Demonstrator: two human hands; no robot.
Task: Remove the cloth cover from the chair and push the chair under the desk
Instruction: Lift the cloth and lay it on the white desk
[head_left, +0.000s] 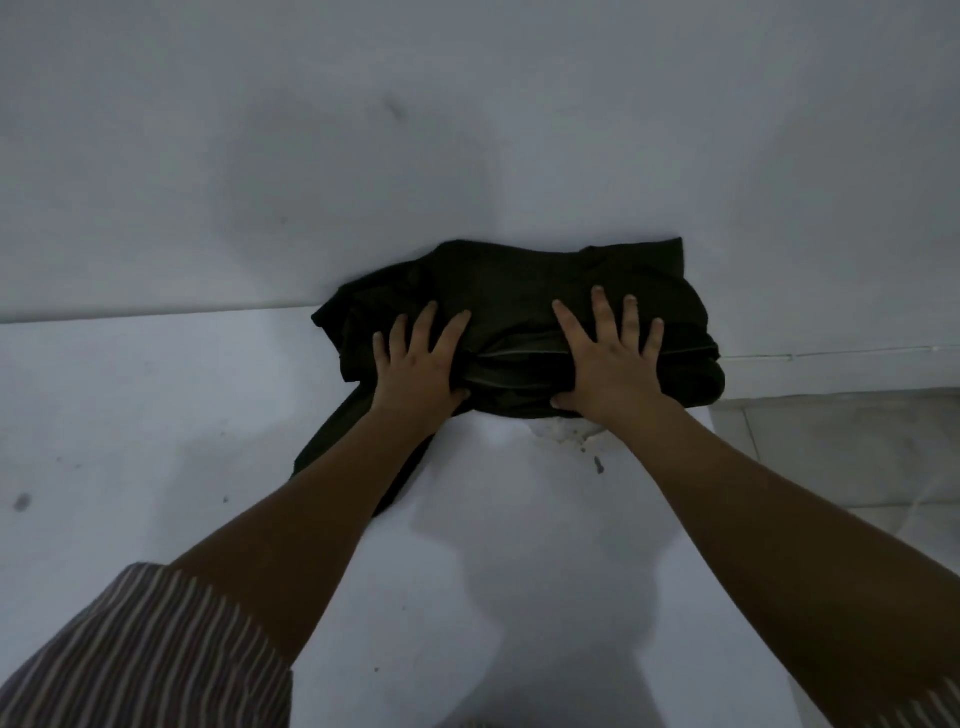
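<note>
A dark cloth cover lies bundled in a rough fold on a white desk top, pushed up against the white wall. My left hand presses flat on the cloth's left part, fingers spread. My right hand presses flat on its right part, fingers spread, thumb at the near edge. A loose strip of the cloth trails toward me under my left forearm. No chair is in view.
The white wall rises right behind the cloth. The desk top ends at the right, where a pale tiled floor shows lower down. Chipped paint marks the desk just in front of the cloth. My striped sleeve fills the bottom left.
</note>
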